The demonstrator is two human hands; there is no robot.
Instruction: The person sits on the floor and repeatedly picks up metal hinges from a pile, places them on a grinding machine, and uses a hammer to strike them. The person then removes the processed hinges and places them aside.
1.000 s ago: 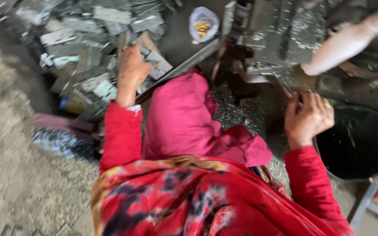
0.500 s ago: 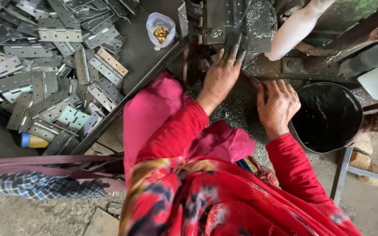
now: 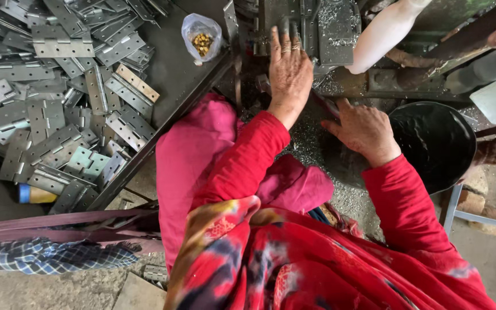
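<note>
My left hand reaches forward onto the grey drilling machine. Its fingers lie flat and close together on a grey metal hinge on the machine's bed. My right hand rests palm down on the bench amid metal shavings, beside a black bowl. Its thumb and fingers are curled round the end of a thin metal bar that runs towards my left wrist. Both arms are in red sleeves.
A large heap of grey metal hinges fills a dark tray at the left. On the tray stands a clear bag of small brass-coloured parts. Another person's forearm reaches in at the top right. A checked cloth lies at the lower left.
My left hand took a hinge from the heap at the left and swung right onto the machine. The right hand sank from a raised position to the bench beside the bowl.
</note>
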